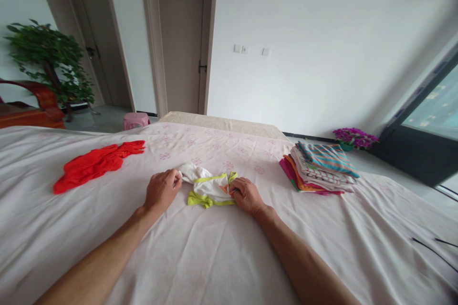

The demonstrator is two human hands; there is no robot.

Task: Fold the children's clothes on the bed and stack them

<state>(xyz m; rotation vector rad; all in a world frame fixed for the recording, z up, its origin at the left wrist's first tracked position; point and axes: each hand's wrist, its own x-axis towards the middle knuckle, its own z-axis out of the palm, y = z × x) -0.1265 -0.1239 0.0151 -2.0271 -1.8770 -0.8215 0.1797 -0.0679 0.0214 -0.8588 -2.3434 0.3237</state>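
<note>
L hand (161, 189) & R hand (248, 194) gripping wht/yel garment (211, 188) btwn them on sheet (211, 252).

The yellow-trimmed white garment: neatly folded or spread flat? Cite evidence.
Neither: the garment lies rumpled and creased, its yellow trim bunched, with the left hand gripping one end and the right hand the other.
</note>
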